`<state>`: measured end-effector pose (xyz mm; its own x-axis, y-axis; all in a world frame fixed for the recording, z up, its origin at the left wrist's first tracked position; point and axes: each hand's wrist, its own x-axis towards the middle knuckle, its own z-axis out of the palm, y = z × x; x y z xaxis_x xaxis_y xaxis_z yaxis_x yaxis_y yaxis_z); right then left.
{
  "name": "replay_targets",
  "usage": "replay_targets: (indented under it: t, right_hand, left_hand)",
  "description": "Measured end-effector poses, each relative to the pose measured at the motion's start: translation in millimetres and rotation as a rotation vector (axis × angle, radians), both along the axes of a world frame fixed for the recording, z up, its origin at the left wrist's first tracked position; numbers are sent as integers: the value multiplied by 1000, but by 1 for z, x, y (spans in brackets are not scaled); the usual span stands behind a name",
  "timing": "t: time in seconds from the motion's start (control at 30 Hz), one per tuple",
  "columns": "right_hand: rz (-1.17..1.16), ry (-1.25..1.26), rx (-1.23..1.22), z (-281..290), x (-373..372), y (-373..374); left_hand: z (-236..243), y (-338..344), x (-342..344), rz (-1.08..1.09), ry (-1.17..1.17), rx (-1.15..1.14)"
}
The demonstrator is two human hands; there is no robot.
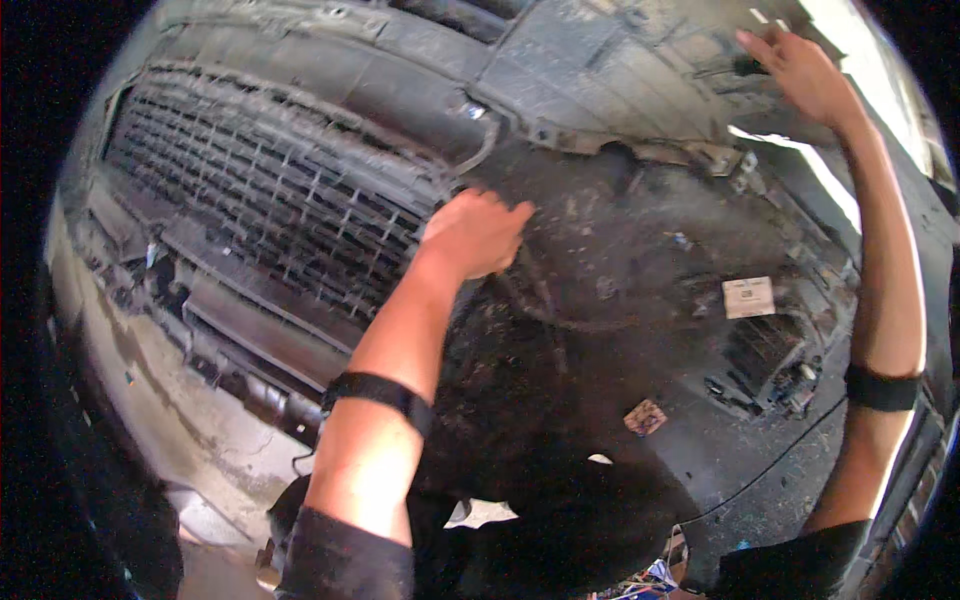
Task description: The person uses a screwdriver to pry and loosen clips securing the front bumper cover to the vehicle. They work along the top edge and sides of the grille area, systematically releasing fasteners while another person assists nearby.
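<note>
Our left hand (pixel 477 236) curled beside the slatted grille (pixel 270 190), our right hand (pixel 803 78) far right by the grey panel (pixel 610 70) — whether either holds anything, we cannot tell.

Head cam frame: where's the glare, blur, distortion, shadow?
Head view: blown-out white beside the right hand; slatted grille soft and smeared; edges bowed, corners black; left hand brightly lit, dim area around the pale card.
</note>
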<state>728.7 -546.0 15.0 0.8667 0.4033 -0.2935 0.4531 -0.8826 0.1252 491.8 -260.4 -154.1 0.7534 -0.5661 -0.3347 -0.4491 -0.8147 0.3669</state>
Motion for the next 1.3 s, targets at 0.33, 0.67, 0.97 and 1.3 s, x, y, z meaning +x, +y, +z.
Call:
replay_targets:
  t: [0.33,0.67,0.97,1.3]
  right_hand:
    - [-118,-21,127,11,-1,9]
    - [26,30,159,6,-4,-3]
    - [-71,42,-384,-21,-16,4]
    - [-552,139,-99,-77,-22,-43]
  left_hand:
    - [6,-2,3,-26,37,70]
    - [8,-4,5,-33,101,124]
    - [8,-1,3,-20,62,37]
    - [-2,1,1,-41,4,12]
